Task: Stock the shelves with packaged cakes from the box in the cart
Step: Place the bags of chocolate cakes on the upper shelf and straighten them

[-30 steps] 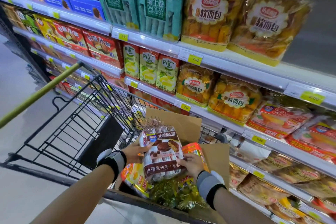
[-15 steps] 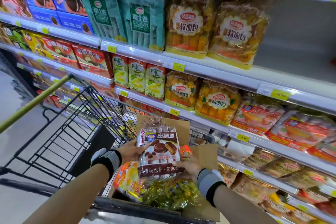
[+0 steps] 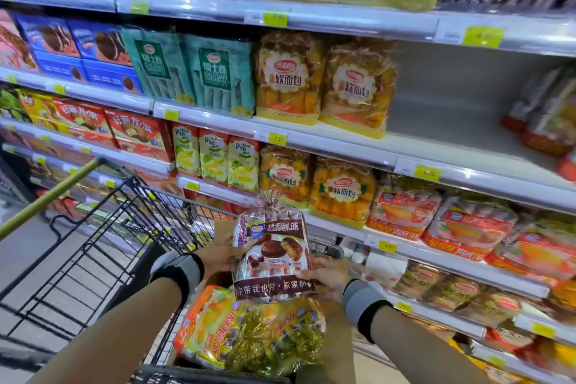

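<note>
Held brown-and-clear plastic bag of chocolate cakes [image 3: 272, 254] upright above open cardboard box [image 3: 338, 321] in black wire cart [image 3: 93, 246]. My left hand [image 3: 218, 254] and right hand [image 3: 327, 277] clamped its sides. Step: transfer to shelf. Next, I judged: lift to bare white shelf gap [image 3: 448, 121].

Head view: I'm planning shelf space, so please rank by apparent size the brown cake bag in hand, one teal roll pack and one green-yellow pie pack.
1. teal roll pack
2. brown cake bag, looking about as large but nearer the camera, so unsure
3. green-yellow pie pack, clearly smallest
</note>
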Demonstrator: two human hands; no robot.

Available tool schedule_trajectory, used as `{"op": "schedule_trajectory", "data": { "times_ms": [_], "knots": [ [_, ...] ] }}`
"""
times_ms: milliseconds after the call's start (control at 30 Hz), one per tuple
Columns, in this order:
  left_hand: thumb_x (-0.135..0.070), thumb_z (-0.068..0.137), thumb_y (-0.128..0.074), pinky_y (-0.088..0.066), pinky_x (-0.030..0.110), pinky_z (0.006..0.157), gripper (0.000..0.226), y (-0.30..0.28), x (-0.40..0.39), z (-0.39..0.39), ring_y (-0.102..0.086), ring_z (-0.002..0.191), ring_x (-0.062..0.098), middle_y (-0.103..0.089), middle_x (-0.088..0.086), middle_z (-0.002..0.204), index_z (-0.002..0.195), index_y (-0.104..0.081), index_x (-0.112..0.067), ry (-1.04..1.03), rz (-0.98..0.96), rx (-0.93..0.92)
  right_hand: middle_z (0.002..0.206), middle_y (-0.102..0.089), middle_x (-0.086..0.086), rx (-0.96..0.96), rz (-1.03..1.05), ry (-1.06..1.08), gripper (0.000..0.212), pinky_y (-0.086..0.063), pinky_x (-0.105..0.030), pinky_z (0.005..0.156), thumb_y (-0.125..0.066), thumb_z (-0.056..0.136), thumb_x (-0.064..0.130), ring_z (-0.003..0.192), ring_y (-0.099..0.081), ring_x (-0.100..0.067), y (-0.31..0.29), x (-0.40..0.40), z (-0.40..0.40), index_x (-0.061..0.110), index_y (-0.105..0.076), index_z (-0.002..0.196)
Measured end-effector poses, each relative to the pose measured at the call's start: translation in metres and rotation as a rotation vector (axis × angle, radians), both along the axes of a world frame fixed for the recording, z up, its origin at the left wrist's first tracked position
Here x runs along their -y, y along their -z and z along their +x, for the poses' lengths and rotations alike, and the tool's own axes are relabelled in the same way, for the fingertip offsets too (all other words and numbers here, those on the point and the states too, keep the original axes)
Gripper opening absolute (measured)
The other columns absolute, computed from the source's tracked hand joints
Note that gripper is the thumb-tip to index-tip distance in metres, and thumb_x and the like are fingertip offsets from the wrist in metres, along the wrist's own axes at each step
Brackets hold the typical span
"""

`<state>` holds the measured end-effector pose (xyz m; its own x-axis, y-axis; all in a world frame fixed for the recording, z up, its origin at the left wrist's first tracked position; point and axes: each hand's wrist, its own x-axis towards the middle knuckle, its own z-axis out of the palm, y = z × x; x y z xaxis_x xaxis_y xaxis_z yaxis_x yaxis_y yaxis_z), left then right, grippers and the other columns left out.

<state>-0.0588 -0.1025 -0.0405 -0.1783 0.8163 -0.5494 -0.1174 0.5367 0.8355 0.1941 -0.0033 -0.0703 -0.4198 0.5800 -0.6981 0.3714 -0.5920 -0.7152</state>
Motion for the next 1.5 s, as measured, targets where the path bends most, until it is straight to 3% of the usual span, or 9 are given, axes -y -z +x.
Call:
{"op": "schedule_trajectory", "data": {
  "times_ms": [100,167,300,533,767,1033,1233,1333,1500],
  "knots": [
    [-0.017,0.087,-0.067,-0.054,0.024,0.062,0.054,-0.021,-0.006,0.015,-0.061,0.056,0.016,-0.069,-0.001,0.067,0.135,-0.045,-0.008,0.041,0.039,-0.036,0.121,-0.065,-0.010,-0.029,0.035,0.031,0.063,-0.059,-0.042,0.073,-0.089,0.064,0.013,0.115,-0.060,-0.030,-0.014,-0.001,0.010,0.020,-0.059,0.119],
    [-0.017,0.090,-0.064,-0.057,0.032,0.082,0.046,-0.023,-0.011,0.017,-0.067,0.083,0.036,-0.072,0.018,0.096,0.131,-0.048,-0.004,0.054,0.075,-0.058,0.120,-0.066,-0.009,-0.048,0.049,0.056,0.056,-0.059,-0.041,0.068,-0.088,0.065,0.010,0.113,-0.060,-0.030,-0.021,-0.003,0.013,0.021,-0.061,0.112],
    [-0.022,0.083,-0.071,-0.053,0.034,0.090,0.062,-0.042,-0.018,0.031,-0.062,0.113,0.021,-0.063,0.004,0.127,0.139,-0.045,-0.018,0.048,0.151,-0.073,0.116,-0.065,-0.006,-0.071,0.169,0.125,0.059,-0.056,-0.050,0.085,-0.086,0.066,0.004,0.113,-0.059,-0.028,-0.035,-0.010,0.027,0.016,-0.058,0.117],
    [-0.020,0.089,-0.065,-0.052,0.020,0.068,0.047,-0.076,-0.036,0.065,-0.063,0.096,0.002,-0.064,-0.008,0.117,0.131,-0.045,-0.025,0.121,0.255,-0.141,0.120,-0.057,-0.004,-0.126,0.317,0.182,0.060,-0.049,-0.046,0.096,-0.085,0.069,0.005,0.115,-0.054,-0.026,-0.067,-0.023,0.064,0.012,-0.055,0.120],
    [-0.050,0.062,-0.084,-0.052,0.040,0.092,0.094,-0.110,-0.048,0.085,-0.059,0.116,0.018,-0.055,-0.003,0.135,0.142,-0.038,-0.032,0.131,0.372,-0.190,0.126,-0.058,-0.009,-0.158,0.520,0.227,0.071,-0.049,-0.041,0.096,-0.090,0.061,0.009,0.117,-0.054,-0.026,-0.099,-0.033,0.095,0.009,-0.055,0.123],
    [-0.057,0.044,-0.086,-0.052,0.037,0.090,0.085,-0.160,-0.062,0.136,-0.064,0.109,0.018,-0.068,-0.005,0.118,0.120,-0.057,-0.030,0.141,0.548,-0.209,0.127,-0.054,-0.010,-0.237,0.650,0.342,0.066,-0.046,-0.035,0.094,-0.087,0.065,0.005,0.120,-0.051,-0.025,-0.141,-0.038,0.136,0.012,-0.053,0.120],
    [-0.026,0.079,-0.075,-0.054,0.027,0.077,0.066,-0.198,-0.076,0.169,-0.065,0.101,0.010,-0.066,-0.005,0.120,0.138,-0.045,-0.021,0.127,0.612,-0.212,0.126,-0.059,-0.010,-0.292,0.685,0.414,0.062,-0.048,-0.051,0.100,-0.087,0.064,0.002,0.119,-0.055,-0.029,-0.177,-0.045,0.166,0.014,-0.056,0.117],
    [-0.034,0.073,-0.080,-0.055,0.032,0.085,0.080,-0.209,-0.082,0.176,-0.060,0.116,0.017,-0.058,-0.001,0.134,0.142,-0.041,-0.020,0.115,0.633,-0.209,0.124,-0.061,-0.011,-0.283,0.711,0.429,0.064,-0.051,-0.050,0.096,-0.087,0.064,0.003,0.115,-0.058,-0.029,-0.191,-0.047,0.178,0.011,-0.057,0.120],
    [-0.031,0.075,-0.079,-0.049,0.040,0.099,0.051,-0.232,-0.093,0.210,-0.059,0.116,0.017,-0.068,-0.006,0.116,0.121,-0.058,-0.025,0.161,0.708,-0.254,0.118,-0.064,-0.012,-0.336,0.756,0.451,0.059,-0.055,-0.030,0.066,-0.086,0.065,0.001,0.102,-0.065,-0.026,-0.218,-0.043,0.211,0.008,-0.059,0.117]
  ]
}}
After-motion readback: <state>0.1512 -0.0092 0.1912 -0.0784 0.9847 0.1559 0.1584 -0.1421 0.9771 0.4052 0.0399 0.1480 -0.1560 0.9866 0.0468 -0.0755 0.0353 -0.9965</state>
